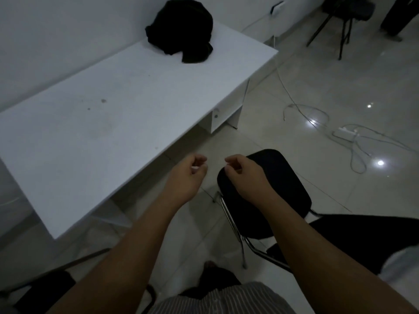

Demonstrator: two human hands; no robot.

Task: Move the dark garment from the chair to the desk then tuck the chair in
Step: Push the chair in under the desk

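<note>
A dim room with pale glossy floor tiles and white cables trailing across them; a white rectangular desk stands against the wall; the left hand and right hand hover loosely curled, fingers half bent, holding nothing, the right above the black padded chair with chrome legs; the crumpled dark garment lies heaped at the desk's far end, its long axis unclear.
</note>
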